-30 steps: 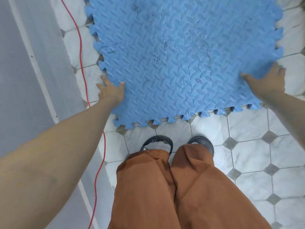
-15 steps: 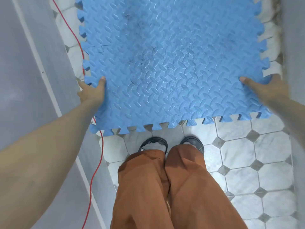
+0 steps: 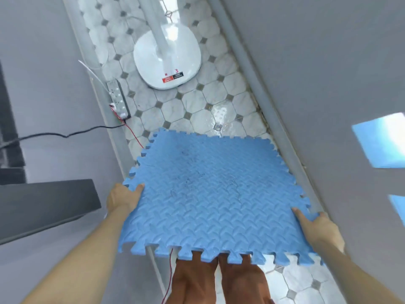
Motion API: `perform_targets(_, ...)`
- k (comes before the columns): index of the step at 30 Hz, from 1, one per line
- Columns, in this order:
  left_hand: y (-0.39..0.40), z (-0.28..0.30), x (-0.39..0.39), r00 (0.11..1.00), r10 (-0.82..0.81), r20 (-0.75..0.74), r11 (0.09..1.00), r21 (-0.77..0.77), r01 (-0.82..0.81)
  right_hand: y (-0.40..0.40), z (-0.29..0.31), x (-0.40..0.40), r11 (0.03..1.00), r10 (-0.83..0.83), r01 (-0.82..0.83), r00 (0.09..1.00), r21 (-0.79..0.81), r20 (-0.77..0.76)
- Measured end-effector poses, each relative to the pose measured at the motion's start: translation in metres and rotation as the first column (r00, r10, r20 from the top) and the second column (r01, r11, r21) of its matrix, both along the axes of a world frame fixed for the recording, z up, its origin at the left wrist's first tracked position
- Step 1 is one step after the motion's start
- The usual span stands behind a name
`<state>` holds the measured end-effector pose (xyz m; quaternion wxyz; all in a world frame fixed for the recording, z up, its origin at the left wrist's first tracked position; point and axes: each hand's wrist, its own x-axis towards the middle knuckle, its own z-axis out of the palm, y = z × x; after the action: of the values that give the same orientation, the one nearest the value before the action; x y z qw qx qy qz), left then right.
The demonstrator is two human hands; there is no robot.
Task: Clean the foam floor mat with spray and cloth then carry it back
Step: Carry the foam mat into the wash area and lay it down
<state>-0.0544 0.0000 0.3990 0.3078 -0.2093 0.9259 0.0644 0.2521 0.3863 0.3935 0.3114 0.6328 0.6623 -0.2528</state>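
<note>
Home hallway: marble-pattern tiled floor [image 3: 192,110], grey walls [image 3: 317,62], pedestal fan base [image 3: 167,60], power strip [image 3: 117,97].

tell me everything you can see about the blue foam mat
The blue foam mat is a square of soft-looking foam with a raised diamond-plate texture and toothed, interlocking edges. Faint seams suggest joined tiles. Dark scuffs and smudges mark its middle. It is held off the tiled floor, roughly level, above the person's legs. The left hand grips its left edge and the right hand its right edge, thumbs on top. Nothing else touches it.
</note>
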Motion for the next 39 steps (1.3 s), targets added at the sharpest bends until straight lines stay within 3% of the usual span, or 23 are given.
perform_targets(5,0.008,0.100,0.014,0.986,-0.129,0.104,0.992,0.025,0.127,-0.034,0.122,0.060,0.983,-0.184,0.184,0.983,-0.022,0.015)
perform_targets(9,0.033,0.163,0.026,0.913,-0.390,0.121,0.920,0.076,0.384,-0.069,0.203,0.109,0.943,-0.332,0.332,0.943,0.036,0.003)
perform_targets(13,0.083,0.205,0.043,0.730,-0.672,0.126,0.741,0.089,0.666,-0.112,0.242,0.180,0.858,-0.513,0.513,0.858,0.034,-0.003)
perform_targets(16,0.132,0.225,0.066,0.515,-0.852,0.095,0.523,0.118,0.844,-0.149,0.269,0.227,0.762,-0.647,0.647,0.763,0.030,-0.002)
perform_targets(20,0.191,0.243,0.120,0.276,-0.953,0.123,0.290,0.111,0.951,-0.214,0.303,0.291,0.564,-0.826,0.825,0.564,0.032,0.024)
perform_targets(27,0.265,0.262,0.287,-0.252,-0.962,0.108,-0.231,0.179,0.956,-0.344,0.360,0.396,0.111,-0.992,0.990,0.116,0.093,-0.052)
perform_targets(30,0.286,0.272,0.376,-0.454,-0.887,0.087,-0.430,0.208,0.879,-0.428,0.328,0.462,-0.076,-0.997,0.990,-0.074,0.116,-0.023)
perform_targets(34,0.304,0.284,0.485,-0.654,-0.754,0.056,-0.628,0.227,0.744,-0.507,0.314,0.497,-0.316,-0.949,0.935,-0.313,0.162,-0.050)
perform_targets(39,0.314,0.297,0.601,-0.798,-0.602,0.030,-0.777,0.208,0.595,-0.512,0.366,0.500,-0.457,-0.888,0.872,-0.440,0.173,-0.129)
